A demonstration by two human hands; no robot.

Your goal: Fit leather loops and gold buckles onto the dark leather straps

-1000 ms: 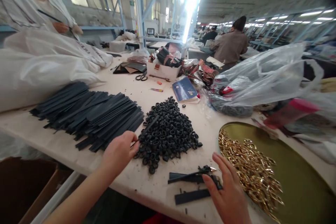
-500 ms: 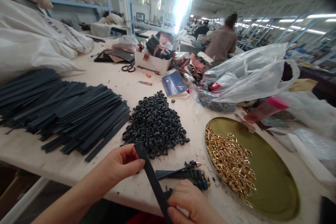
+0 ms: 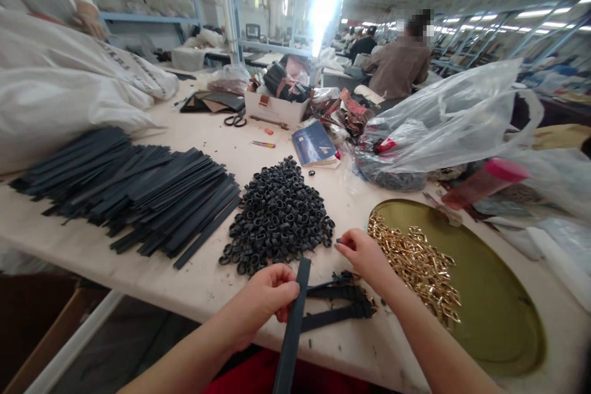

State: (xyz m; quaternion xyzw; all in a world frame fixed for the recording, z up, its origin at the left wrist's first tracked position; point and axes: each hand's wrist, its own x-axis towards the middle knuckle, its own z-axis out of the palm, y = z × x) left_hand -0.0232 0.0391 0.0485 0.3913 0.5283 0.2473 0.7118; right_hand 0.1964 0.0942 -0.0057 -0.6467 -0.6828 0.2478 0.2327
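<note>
Pinched between thumb and fingers of my left hand (image 3: 272, 289) is a flat black strap (image 3: 295, 320), its upper end upright and its lower end running down past the table edge. My right hand (image 3: 364, 255) is closed at the fingertips beside a heap of small black strap loops (image 3: 281, 215). A tiny dark bit shows at those fingertips, too small to name. Between my hands lie several black straps with gold-coloured hardware (image 3: 341, 308). Left of the heap is a spread stack of black strips (image 3: 152, 191).
An oval olive tray (image 3: 503, 314) holding gold metal buckles (image 3: 420, 265) stands at the right. Behind are a blue booklet (image 3: 314, 143), scissors (image 3: 235, 120), a filled white box (image 3: 272, 109), a plastic bag (image 3: 443, 129) and a pink-lidded jar (image 3: 480, 184). A co-worker's hand (image 3: 92, 20) rests by white sacks (image 3: 69, 86).
My right hand has let go of the strap's lower end and moved up to the loop heap. My left hand has shifted right and down, with the strap now more upright.
</note>
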